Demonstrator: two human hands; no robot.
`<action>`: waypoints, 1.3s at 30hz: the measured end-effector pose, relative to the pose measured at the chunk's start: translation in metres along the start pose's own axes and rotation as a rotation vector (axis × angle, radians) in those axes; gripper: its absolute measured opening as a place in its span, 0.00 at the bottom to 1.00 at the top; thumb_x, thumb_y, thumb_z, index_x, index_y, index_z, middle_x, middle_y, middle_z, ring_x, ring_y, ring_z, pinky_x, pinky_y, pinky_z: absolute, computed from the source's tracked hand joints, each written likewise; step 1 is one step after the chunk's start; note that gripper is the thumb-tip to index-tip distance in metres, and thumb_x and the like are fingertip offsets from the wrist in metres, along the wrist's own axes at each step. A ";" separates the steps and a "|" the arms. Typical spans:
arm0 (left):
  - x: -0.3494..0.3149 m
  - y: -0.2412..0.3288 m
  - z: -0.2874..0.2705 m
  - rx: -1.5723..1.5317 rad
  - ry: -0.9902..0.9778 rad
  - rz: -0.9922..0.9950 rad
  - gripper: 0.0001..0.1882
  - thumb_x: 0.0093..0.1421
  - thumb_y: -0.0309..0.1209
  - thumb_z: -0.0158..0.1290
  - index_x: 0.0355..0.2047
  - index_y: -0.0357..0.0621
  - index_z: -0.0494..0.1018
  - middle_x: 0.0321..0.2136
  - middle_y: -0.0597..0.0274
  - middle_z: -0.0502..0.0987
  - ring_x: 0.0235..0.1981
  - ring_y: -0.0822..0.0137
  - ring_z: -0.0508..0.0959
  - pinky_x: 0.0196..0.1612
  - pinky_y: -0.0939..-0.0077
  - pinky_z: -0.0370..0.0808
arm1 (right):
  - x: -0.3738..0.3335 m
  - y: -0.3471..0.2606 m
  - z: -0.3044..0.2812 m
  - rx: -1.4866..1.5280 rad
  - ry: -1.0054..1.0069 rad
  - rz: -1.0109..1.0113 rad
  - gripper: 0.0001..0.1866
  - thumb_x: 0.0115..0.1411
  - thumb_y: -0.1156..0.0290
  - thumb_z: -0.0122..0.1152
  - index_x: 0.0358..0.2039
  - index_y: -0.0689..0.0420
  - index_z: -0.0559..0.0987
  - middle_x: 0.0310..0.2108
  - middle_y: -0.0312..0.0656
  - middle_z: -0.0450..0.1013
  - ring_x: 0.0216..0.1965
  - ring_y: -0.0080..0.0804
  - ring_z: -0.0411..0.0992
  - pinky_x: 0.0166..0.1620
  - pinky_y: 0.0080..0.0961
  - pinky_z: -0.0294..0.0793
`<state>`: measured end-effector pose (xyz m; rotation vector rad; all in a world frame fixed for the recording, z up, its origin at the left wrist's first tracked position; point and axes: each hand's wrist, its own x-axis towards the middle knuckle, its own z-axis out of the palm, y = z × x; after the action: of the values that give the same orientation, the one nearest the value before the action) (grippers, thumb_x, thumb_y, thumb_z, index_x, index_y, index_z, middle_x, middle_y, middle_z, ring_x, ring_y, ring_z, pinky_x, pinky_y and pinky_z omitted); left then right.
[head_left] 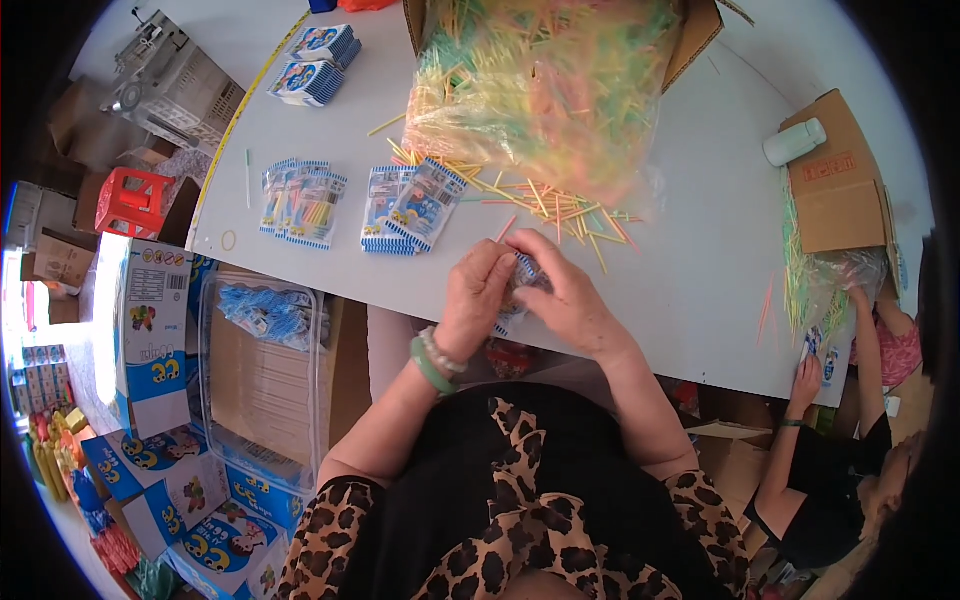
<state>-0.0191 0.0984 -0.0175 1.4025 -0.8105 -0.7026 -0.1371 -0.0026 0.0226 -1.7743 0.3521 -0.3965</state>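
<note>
Near the table's front edge, my left hand (474, 292) and my right hand (574, 300) close together around a small clear packet with blue-and-white print (522, 275). Fingers of both hands cover most of it. A pink stick (507, 229) shows just beyond the fingertips; whether it is inside the packet I cannot tell. Beyond my hands, thin coloured sticks (555, 207) lie loose, spilling from a large clear bag (530, 100) full of them. To the left of my hands is a stack of flat packets (415, 208), and further left are packets with coloured sticks inside (303, 203).
Stacked packets (312, 82) stand at the table's far left. A lidless clear plastic bin (318, 390) holds blue packets beside the table. Blue-and-white cartons (155, 330) stand at the left. At the right, another person (835, 480) handles packets beside a cardboard box (838, 190) and a white bottle (795, 143).
</note>
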 end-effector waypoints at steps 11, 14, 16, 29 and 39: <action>-0.007 0.027 -0.009 0.019 0.159 0.222 0.08 0.65 0.29 0.47 0.34 0.35 0.71 0.25 0.64 0.69 0.26 0.74 0.67 0.32 0.79 0.67 | 0.001 -0.003 0.005 -0.311 0.262 -0.016 0.09 0.50 0.81 0.62 0.33 0.61 0.74 0.27 0.33 0.73 0.29 0.20 0.69 0.33 0.21 0.70; -0.008 0.027 -0.003 -0.256 0.055 -0.058 0.12 0.64 0.29 0.49 0.44 0.36 0.72 0.33 0.65 0.73 0.36 0.76 0.70 0.39 0.84 0.68 | 0.008 0.014 -0.001 -0.181 0.259 0.156 0.05 0.52 0.80 0.61 0.30 0.60 0.75 0.24 0.31 0.70 0.27 0.17 0.67 0.31 0.20 0.68; -0.009 0.020 -0.006 -0.281 0.018 -0.077 0.12 0.61 0.26 0.51 0.44 0.36 0.73 0.35 0.64 0.74 0.39 0.75 0.71 0.42 0.82 0.68 | 0.003 0.001 0.002 -0.110 0.267 0.124 0.05 0.50 0.81 0.62 0.29 0.61 0.75 0.22 0.35 0.69 0.24 0.19 0.65 0.28 0.19 0.66; 0.011 0.042 -0.125 -0.102 0.529 -0.056 0.02 0.51 0.19 0.56 0.24 0.38 0.76 0.24 0.68 0.75 0.27 0.78 0.72 0.29 0.83 0.68 | 0.016 0.004 0.028 -0.224 0.026 -0.024 0.10 0.50 0.79 0.61 0.35 0.59 0.77 0.31 0.42 0.74 0.34 0.33 0.73 0.38 0.25 0.72; 0.050 0.029 -0.134 1.237 0.630 0.446 0.15 0.52 0.30 0.58 0.42 0.45 0.75 0.33 0.57 0.74 0.35 0.56 0.74 0.37 0.63 0.68 | 0.046 0.034 -0.034 -1.247 0.278 -0.085 0.24 0.47 0.76 0.61 0.48 0.59 0.70 0.44 0.46 0.69 0.48 0.44 0.65 0.52 0.40 0.64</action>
<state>0.1187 0.1341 0.0154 2.2197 -1.0143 0.7392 -0.1122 -0.0597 0.0008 -2.9579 0.8396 -0.5374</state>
